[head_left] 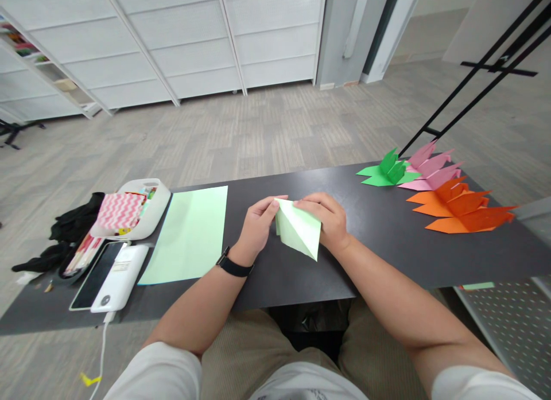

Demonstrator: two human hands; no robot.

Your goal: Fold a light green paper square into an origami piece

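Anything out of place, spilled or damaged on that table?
Nothing looks spilled or damaged. Only the left end of the table looks untidy: black cloth lies bunched beside the white basket, and a white power bank overlaps the phone. The folded pale green paper shows no visible tear.

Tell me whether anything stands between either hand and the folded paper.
Nothing visible does: the left hand and right hand both grip the folded paper directly. The flat green sheet lies to the left, the orange paper birds to the right.
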